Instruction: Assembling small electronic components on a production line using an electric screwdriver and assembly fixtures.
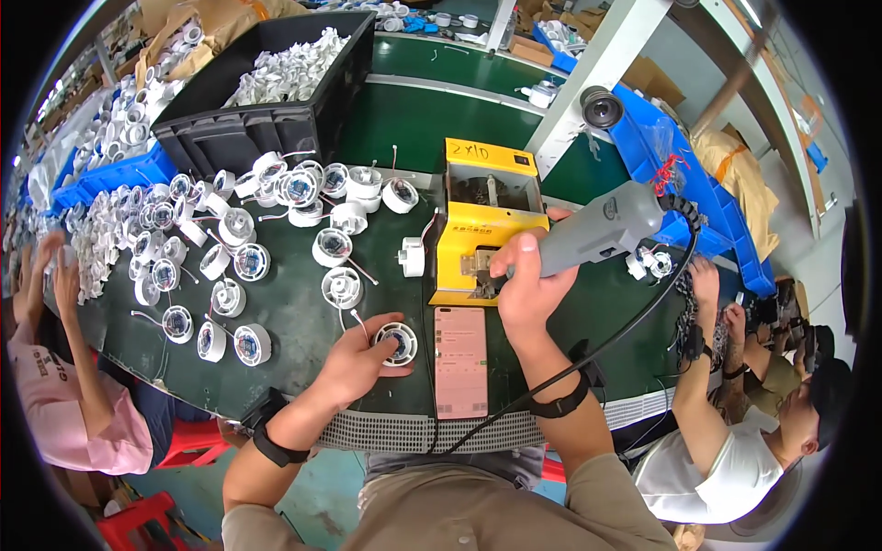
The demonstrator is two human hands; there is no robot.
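Observation:
My left hand (352,365) is closed around a round white plastic housing (405,354) with a small circuit board inside, low over the table's front edge. A grey electric screwdriver (602,225) with a black cable fills my right hand (530,296), its fingers wrapped round the body. The screwdriver's tip end is at the front outlet of a yellow screw feeder (467,227); my fingers and the tool hide the bit itself. Directly below the feeder lies a phone (460,363) with a lit pinkish screen.
Several similar white housings (252,263) with wires cover the table's left half. Behind them stands a black crate (248,138) of small white parts. Blue bins (744,230) are at the right. Co-workers sit at both sides, hands (706,280) on the table. The screwdriver's cable crosses my right forearm.

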